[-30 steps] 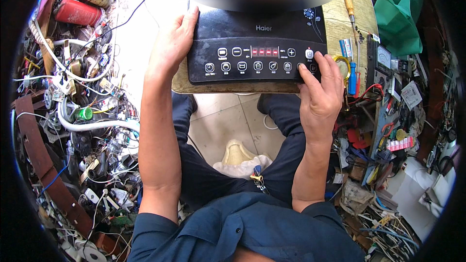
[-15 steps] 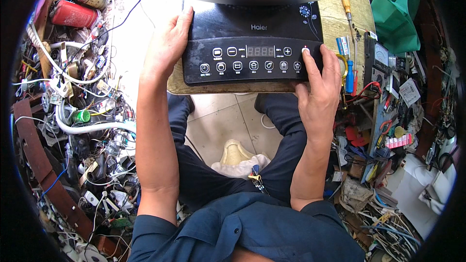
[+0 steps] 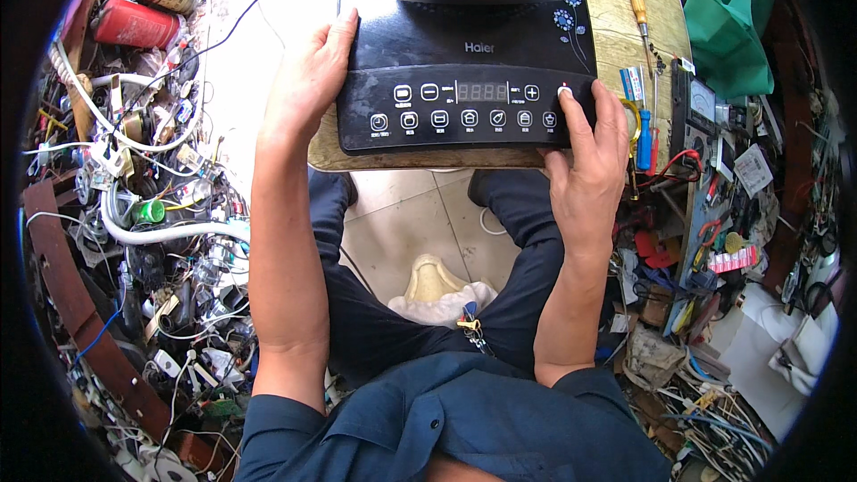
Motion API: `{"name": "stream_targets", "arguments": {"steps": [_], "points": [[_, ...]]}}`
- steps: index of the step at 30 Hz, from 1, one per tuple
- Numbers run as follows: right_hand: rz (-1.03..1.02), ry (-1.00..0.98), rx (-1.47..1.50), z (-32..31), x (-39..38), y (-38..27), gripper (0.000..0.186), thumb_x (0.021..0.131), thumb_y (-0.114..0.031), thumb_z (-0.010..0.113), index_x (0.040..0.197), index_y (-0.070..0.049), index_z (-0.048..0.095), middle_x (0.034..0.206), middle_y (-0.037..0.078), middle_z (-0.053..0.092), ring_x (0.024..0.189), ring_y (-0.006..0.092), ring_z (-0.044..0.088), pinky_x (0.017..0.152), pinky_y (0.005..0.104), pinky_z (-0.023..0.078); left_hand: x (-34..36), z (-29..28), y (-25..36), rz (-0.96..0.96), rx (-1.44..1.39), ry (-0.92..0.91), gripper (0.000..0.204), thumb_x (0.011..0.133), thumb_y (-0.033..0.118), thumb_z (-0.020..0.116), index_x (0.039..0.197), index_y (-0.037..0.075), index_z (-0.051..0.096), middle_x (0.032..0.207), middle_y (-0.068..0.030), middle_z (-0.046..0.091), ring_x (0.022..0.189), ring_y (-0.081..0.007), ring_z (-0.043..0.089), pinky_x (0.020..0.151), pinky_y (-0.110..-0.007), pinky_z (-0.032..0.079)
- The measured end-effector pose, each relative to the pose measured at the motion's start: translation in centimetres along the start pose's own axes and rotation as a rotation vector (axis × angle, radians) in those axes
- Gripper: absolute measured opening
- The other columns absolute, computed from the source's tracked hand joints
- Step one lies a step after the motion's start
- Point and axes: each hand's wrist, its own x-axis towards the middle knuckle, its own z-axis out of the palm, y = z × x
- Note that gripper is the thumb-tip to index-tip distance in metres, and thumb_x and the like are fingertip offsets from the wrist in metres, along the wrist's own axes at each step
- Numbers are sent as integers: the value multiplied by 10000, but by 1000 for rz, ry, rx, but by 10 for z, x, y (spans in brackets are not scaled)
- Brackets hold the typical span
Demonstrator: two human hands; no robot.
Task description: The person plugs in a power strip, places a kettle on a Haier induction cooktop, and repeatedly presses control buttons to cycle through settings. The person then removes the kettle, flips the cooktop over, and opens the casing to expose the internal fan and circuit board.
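Observation:
A black induction cooker [image 3: 420, 54] lies on the wooden tabletop, its control panel nearest me. My left hand [image 3: 321, 71] grips its left edge, thumb along the side and fingers partly hidden. At the front right corner is my right hand [image 3: 589, 138]. Its index fingertip rests on the button at the panel's right end, with the thumb by the front edge and the other fingers bent beside the corner. The cooker's digit display [image 3: 482, 92] looks unlit. A blurred patch covers the cooker's far part.
Right of the cooker lie a yellow-handled screwdriver [image 3: 638, 9], a blue-handled tool [image 3: 644, 152] and a meter [image 3: 702, 103]. A green bag [image 3: 732, 27] sits at the far right. Cables and parts [image 3: 178, 303] are heaped on the left, near a red cylinder [image 3: 134, 24].
The cooker sits very slightly farther away and to the right in the picture. Both hands keep their places on it, the right index finger still at the same button.

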Motion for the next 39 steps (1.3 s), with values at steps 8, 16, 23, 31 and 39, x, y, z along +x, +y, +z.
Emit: {"name": "stream_targets", "arguments": {"steps": [8, 16, 23, 31, 39], "points": [[12, -15, -10, 1, -1, 2, 689, 700, 100, 726, 1357, -101, 660, 1515, 198, 508, 1421, 404, 450, 1157, 508, 369, -3, 1, 3, 5, 16, 21, 640, 1067, 544, 506, 1271, -36, 687, 1087, -208, 758, 1026, -247, 711, 939, -367, 527], [23, 8, 17, 3, -2, 0, 665, 700, 90, 733, 1335, -97, 671, 1505, 198, 521, 1418, 412, 452, 1151, 508, 373, -3, 1, 5, 3, -32, -7, 634, 1065, 539, 517, 1226, -46, 701, 1015, -184, 762, 965, -215, 701, 908, -355, 529], [-102, 97, 19, 1, -4, -2, 465, 684, 55, 785, 1132, -70, 765, 1412, 187, 609, 1359, 403, 529, 1111, 502, 424, -4, 2, 5, 19, -19, 16, 643, 1068, 546, 509, 1217, -48, 704, 999, -174, 760, 951, -205, 696, 892, -346, 531], [-135, 135, -5, 4, -5, -3, 349, 725, 37, 773, 1054, -78, 790, 1348, 158, 662, 1302, 358, 581, 1095, 501, 439, 0, 1, -3, -17, 8, 28, 678, 1055, 578, 514, 1305, -34, 664, 1121, -212, 742, 1070, -238, 689, 975, -367, 511], [-95, 125, 41, 5, -5, -3, 406, 699, 68, 771, 1083, -63, 774, 1355, 162, 657, 1314, 367, 576, 1100, 475, 443, -4, 2, 6, -45, -39, -44, 790, 1046, 630, 477, 1417, -61, 569, 1260, -245, 690, 1194, -289, 646, 1074, -382, 461]]}}
